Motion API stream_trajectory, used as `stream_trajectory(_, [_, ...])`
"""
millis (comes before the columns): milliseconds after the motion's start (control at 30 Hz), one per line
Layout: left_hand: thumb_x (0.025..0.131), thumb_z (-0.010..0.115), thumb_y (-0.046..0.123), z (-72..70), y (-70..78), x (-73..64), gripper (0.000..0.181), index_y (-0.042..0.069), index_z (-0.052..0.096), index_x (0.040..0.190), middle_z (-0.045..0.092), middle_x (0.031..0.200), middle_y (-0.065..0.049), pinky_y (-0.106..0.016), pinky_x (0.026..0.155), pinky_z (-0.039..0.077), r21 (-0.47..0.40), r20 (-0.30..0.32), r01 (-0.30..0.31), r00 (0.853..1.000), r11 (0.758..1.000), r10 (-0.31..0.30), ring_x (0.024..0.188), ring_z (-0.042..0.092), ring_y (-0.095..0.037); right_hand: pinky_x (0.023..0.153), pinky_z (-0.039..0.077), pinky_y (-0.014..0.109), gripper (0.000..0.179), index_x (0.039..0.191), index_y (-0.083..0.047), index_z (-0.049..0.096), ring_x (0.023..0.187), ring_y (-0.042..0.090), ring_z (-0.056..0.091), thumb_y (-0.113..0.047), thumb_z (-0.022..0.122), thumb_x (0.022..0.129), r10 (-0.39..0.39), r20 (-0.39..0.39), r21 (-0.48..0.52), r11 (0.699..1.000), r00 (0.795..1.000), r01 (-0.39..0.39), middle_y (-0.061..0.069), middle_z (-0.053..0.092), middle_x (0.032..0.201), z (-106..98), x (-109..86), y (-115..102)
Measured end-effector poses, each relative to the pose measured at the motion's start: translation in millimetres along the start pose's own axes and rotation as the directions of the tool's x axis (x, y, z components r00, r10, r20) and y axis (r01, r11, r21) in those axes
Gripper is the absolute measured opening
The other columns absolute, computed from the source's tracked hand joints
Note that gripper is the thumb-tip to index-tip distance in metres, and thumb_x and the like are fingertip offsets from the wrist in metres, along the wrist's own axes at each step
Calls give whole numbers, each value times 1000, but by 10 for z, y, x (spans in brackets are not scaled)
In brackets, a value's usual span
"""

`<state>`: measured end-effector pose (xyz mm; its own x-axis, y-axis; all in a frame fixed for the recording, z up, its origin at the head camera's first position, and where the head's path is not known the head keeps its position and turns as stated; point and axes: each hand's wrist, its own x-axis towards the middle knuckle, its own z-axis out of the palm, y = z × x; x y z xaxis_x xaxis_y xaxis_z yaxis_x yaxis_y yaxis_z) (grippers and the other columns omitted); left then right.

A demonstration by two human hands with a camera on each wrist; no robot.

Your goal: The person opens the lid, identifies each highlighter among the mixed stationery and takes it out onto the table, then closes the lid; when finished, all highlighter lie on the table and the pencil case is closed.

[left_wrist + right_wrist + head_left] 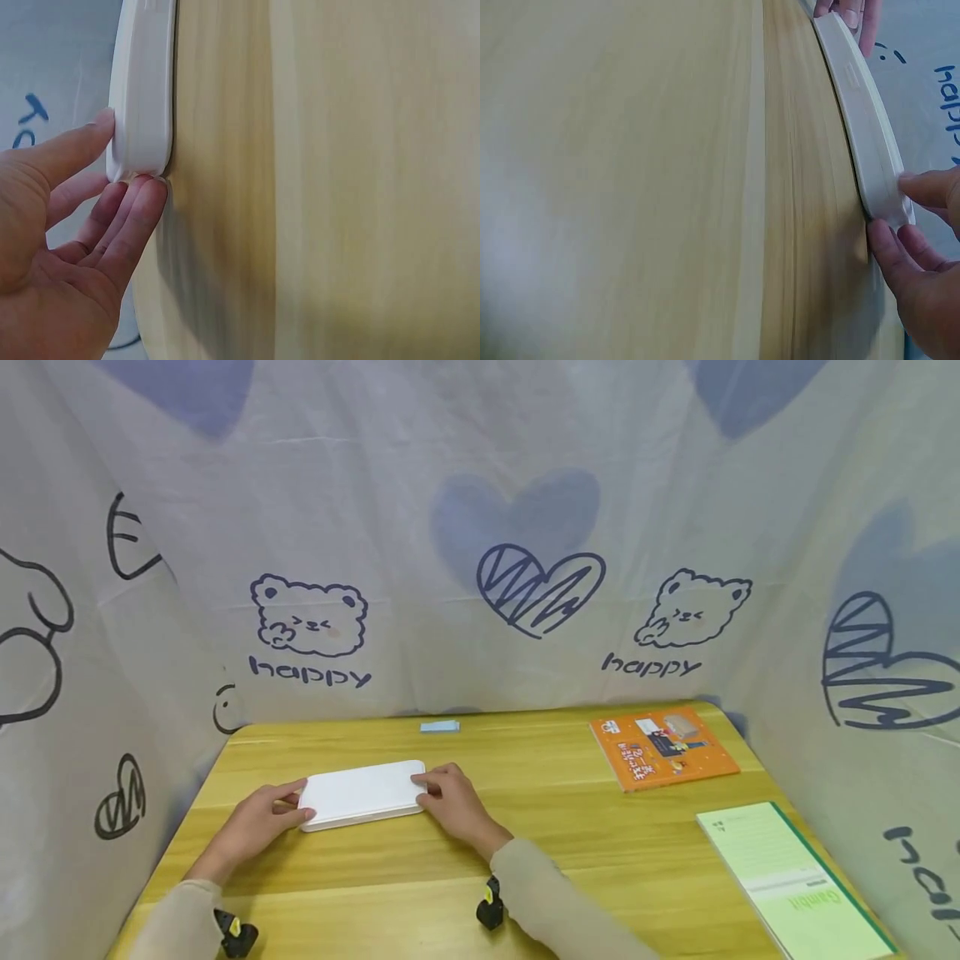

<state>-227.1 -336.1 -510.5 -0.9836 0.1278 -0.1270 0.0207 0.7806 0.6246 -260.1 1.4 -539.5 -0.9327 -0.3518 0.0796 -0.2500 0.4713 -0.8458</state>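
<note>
Tabletop partly hidden beneath white case

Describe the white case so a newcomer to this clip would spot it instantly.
On the wooden table, find the orange booklet and look left. There, the left hand and right hand hold the white case at its ends. Unlike the booklet and green notepad, its top is unprinted white.

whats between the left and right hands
A flat white case; the left hand and right hand hold its opposite ends, as the head view shows.
</note>
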Motion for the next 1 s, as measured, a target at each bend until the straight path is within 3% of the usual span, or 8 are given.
stream_trajectory(267, [105, 75, 30, 225, 250, 45, 72, -4, 46, 162, 64, 134, -22, -60, 107, 57, -70, 1, -20, 1000, 997, 21, 125, 67, -43, 93, 54, 34, 30, 136, -9, 77, 103, 16, 57, -12, 72, 106, 0, 4, -13, 1000, 1000, 0, 10, 62, 127, -287, -114, 188])
stream_trajectory(567, [105, 76, 27, 421, 464, 203, 70, -4, 48, 161, 64, 133, -22, -57, 104, 59, -101, 9, -71, 997, 992, 73, 122, 69, -39, 94, 56, 38, 30, 136, -10, 76, 106, 19, 60, -11, 71, 107, 4, 5, -44, 999, 1000, -4, 12, 63, 128, -591, -192, 353])
stream_trajectory(1000, [101, 80, 23, 667, 738, 350, 68, -2, 53, 158, 66, 131, -18, -46, 98, 61, -189, 31, -101, 994, 977, 108, 118, 69, -32, 94, 57, 37, 28, 130, -13, 79, 104, 17, 63, -8, 75, 103, 21, -44, -80, 997, 999, -24, 11, 65, 125, -946, -375, 568])
